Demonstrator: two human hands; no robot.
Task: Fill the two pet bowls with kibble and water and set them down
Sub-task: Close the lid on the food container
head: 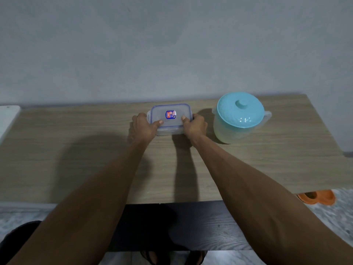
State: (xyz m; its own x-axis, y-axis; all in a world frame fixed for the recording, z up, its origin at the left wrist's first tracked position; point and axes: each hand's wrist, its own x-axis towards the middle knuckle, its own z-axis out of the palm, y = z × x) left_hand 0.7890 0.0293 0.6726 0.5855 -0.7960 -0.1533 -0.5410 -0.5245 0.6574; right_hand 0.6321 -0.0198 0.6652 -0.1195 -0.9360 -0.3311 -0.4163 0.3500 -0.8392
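The clear lidded container [170, 119] sits on the wooden table [76, 150], toward its far edge and roughly at the middle of its width. It has a blue-trimmed snap lid with a small red and blue sticker on top. Its long axis runs left to right across the table, so each short end faces one hand. Whether there is kibble inside cannot be told; the walls look pale and cloudy.

Both hands are clamped on the container. The left hand [143, 126] wraps the container's left end, thumb lying on the lid and fingers curled round the side. The right hand [194, 126] mirrors it on the right end, thumb on the lid near the sticker. Neither hand is nearer than the other; they meet the box symmetrically, straight ahead of the person. The side latches sit just under the fingers, so the likely step in hand is unclipping the lid, with the thumbs holding the top down while the fingers pull the flaps outward.

Right of the container, near but not touching, stands a translucent pitcher [236, 119] with a turquoise lid, its handle pointing away from the box. Farther right and below the table's edge, an orange bowl-like object [317, 197] shows on the floor. A white object [8, 119] lies far left of the container, at the table's end.
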